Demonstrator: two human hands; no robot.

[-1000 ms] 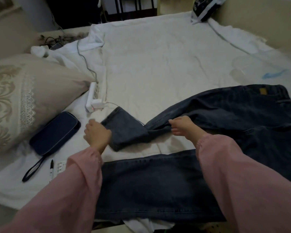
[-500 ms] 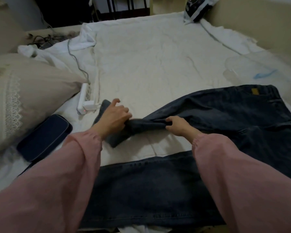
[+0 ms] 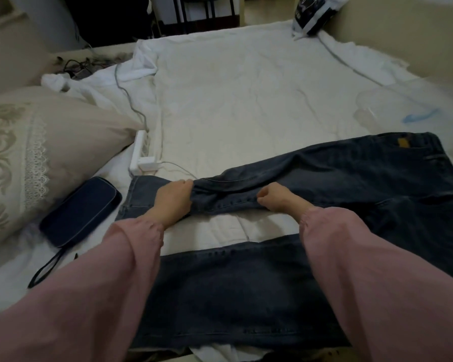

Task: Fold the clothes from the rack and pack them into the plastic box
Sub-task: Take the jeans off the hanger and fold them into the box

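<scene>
From the head camera, a pair of dark blue jeans point(image 3: 324, 184) is lying spread across a white-sheeted bed point(image 3: 246, 100). The waistband, with its tan label point(image 3: 403, 142), is pointing to the right and the legs are running to the left. The nearer leg is lying flat under the person's forearms, which are wearing pink sleeves point(image 3: 372, 270). The farther leg is creased and bunched between the two hands.

The left hand point(image 3: 173, 199) is curling its fingers round the farther leg near its lower end and gripping the denim. The paler cuff part is lying flat just to the left of it. The right hand point(image 3: 275, 198) is closing on the same leg further along, with thumb and fingers pinching the cloth at the stitched seam. A strip of bare sheet is showing between the two legs.

A clear plastic box point(image 3: 392, 105) is sitting on the bed at the right, beyond the waistband and apart from the jeans. Its outline is faint and what it holds cannot be told.

A beige patterned pillow point(image 3: 50, 142) is resting at the left edge. A dark blue pouch point(image 3: 81, 210) with a wrist strap is lying just in front of it, near the cuff. A white power strip point(image 3: 139, 155) is lying between the pillow and the jeans, and its cable point(image 3: 126, 92) is trailing away towards the head of the bed. A dark and white bag point(image 3: 311, 14) is sitting at the far corner.
</scene>
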